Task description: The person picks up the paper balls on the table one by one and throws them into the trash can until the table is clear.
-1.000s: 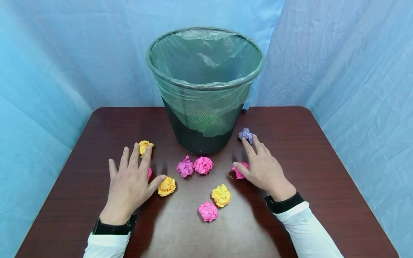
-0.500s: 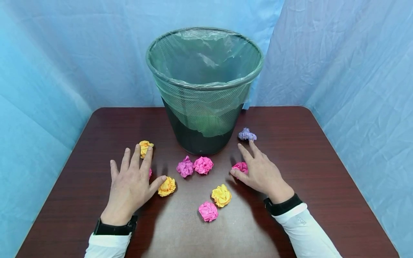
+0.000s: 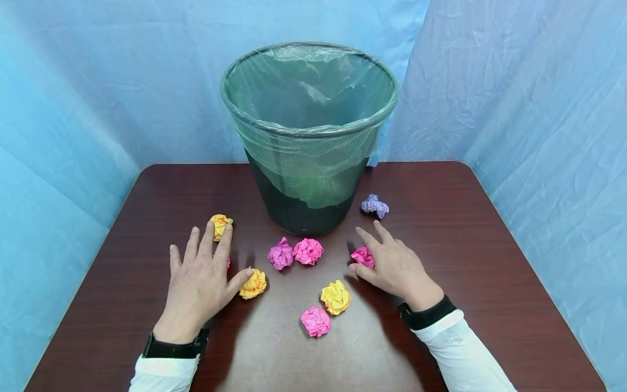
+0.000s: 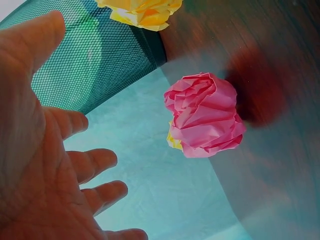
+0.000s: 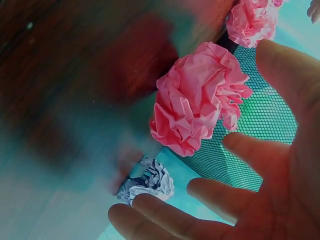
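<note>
My left hand [image 3: 198, 288] hovers with fingers spread over the left side of the table, holding nothing. Under it lies a pink crumpled paper ball [image 4: 205, 117], mostly hidden in the head view. A yellow paper ball [image 3: 221, 226] sits by its fingertips, another yellow ball [image 3: 253, 284] by its thumb. My right hand [image 3: 399, 269] is also spread and holds nothing, above a pink paper ball [image 5: 197, 100] that shows between thumb and index finger. Just beyond its fingertips is a purple-blue paper ball [image 3: 375, 206]. Both palms face the table.
A black mesh wastebasket [image 3: 306, 218] with a green liner stands at the back middle. In front of it are a purple ball [image 3: 281, 254] and a pink ball [image 3: 308, 251]. Nearer lie a yellow ball [image 3: 336, 297] and a pink ball [image 3: 315, 322]. Blue cloth [image 3: 122, 81] surrounds the table.
My right hand has drawn back from the purple-blue ball, moving slightly nearer and to the left over the pink ball. The left hand has shifted only slightly. The paper balls stay in place.
</note>
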